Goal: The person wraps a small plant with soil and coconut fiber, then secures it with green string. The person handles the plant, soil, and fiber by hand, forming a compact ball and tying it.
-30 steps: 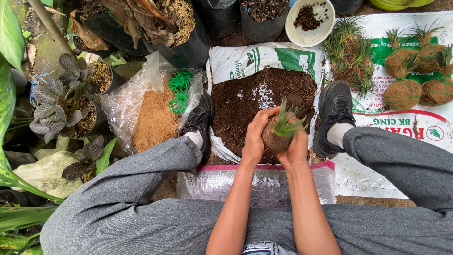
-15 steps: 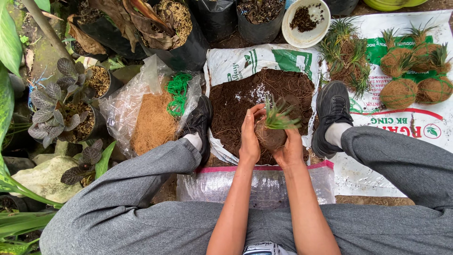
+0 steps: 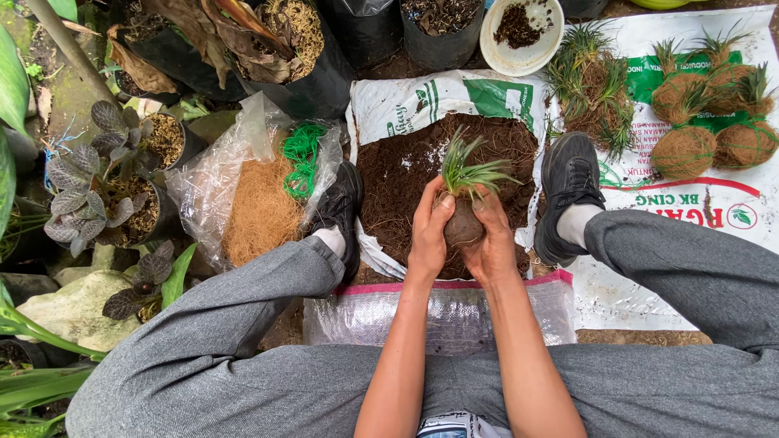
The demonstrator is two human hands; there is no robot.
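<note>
Both hands cup a brown soil ball with a small green grass-like plant sticking up from it. My left hand presses its left side, my right hand wraps its right side. They hold it above an open white sack of dark soil lying between my two black shoes.
A clear bag of tan coconut fibre with green twine lies left. Finished fibre-wrapped plant balls and loose seedlings rest on a white sack at right. A white bowl and black pots stand behind. Leafy potted plants crowd the left.
The hands have turned the soil ball slightly and lifted it a little; the plant's leaves now point more upward and to the right.
</note>
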